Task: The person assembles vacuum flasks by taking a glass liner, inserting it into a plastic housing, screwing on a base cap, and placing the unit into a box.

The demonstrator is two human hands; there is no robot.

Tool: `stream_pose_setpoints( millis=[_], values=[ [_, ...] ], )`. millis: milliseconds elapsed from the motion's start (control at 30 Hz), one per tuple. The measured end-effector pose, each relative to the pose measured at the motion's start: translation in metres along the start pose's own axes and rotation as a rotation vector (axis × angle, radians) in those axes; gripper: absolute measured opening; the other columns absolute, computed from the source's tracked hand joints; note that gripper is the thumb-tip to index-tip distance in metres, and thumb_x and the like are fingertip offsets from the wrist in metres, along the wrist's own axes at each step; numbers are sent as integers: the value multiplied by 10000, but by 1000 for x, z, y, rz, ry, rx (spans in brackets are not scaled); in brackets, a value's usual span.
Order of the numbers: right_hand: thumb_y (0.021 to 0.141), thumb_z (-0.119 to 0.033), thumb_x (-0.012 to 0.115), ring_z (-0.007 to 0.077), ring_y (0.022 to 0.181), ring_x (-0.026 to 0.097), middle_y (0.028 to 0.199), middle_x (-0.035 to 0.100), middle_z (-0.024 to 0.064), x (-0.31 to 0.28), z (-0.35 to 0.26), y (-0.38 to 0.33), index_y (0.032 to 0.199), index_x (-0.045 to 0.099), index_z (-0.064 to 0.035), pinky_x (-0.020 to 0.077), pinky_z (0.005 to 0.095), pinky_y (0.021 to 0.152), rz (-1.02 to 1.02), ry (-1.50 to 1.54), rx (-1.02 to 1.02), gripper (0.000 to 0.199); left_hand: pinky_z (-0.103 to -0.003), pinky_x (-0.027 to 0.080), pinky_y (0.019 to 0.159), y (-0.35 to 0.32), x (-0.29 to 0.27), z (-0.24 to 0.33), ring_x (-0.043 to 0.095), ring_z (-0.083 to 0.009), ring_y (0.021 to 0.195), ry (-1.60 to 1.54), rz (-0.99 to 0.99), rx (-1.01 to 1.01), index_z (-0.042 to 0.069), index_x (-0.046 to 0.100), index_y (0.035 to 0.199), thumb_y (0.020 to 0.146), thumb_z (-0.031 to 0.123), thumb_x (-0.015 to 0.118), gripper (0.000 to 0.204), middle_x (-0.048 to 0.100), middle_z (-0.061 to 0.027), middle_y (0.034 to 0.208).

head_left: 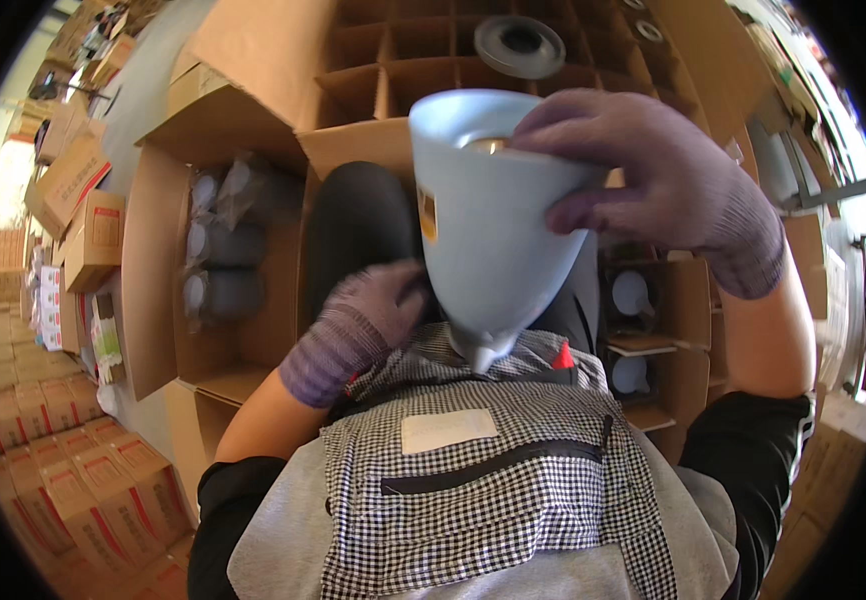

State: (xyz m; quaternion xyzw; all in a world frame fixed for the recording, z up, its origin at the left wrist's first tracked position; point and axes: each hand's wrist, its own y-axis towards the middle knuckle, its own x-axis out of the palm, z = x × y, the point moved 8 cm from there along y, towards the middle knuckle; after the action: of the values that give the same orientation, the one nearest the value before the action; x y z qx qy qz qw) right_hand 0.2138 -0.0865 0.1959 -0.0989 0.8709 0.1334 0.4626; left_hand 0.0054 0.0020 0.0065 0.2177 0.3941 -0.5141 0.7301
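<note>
A pale blue tapered jug shell (488, 235) stands tilted in front of my lap, its wide open end up and a small spout-like tip down. A copper-coloured glint shows inside it. Gloved in purple-grey knit, my right hand (643, 165) grips the wide rim, fingers over the opening and thumb against the outside. My left hand (378, 305), in the same kind of glove, is beside the shell's lower left. Its thumb is apart from the fingers and nothing shows in it; the fingertips are slightly blurred. Beyond the shell, a round grey ring-shaped part (519, 47) sits on the dividers.
An open carton with cardboard dividers (418, 75) lies straight ahead. To the left, another open carton (153, 270) holds several wrapped grey-blue vessels (228, 245). At the right, a compartmented carton (688, 300) contains pale blue pieces (631, 293). Stacked brown boxes (93, 480) fill the lower left.
</note>
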Motion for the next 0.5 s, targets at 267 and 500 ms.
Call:
stream_pose_setpoints(
  millis=[267,500],
  values=[
    [704,-352,912,393,1144,618,1239,622,183,34,-38,52,1224,738,-78,493,484,1017,-90,-115,-53,614,-372,552,953,99,-146,55,712,-291,1061,-91,-300,231,42,724,1223,850,271,810,446,727,-153,1158],
    [1012,-285,681,240,1175,652,1282,650,157,-17,178,49,1428,603,-44,520,353,1029,425,182,354,487,-432,516,1019,131,-123,70,686,-323,1072,-90,-605,451,85,719,1159,632,213,912,576,726,-106,1106]
  ],
)
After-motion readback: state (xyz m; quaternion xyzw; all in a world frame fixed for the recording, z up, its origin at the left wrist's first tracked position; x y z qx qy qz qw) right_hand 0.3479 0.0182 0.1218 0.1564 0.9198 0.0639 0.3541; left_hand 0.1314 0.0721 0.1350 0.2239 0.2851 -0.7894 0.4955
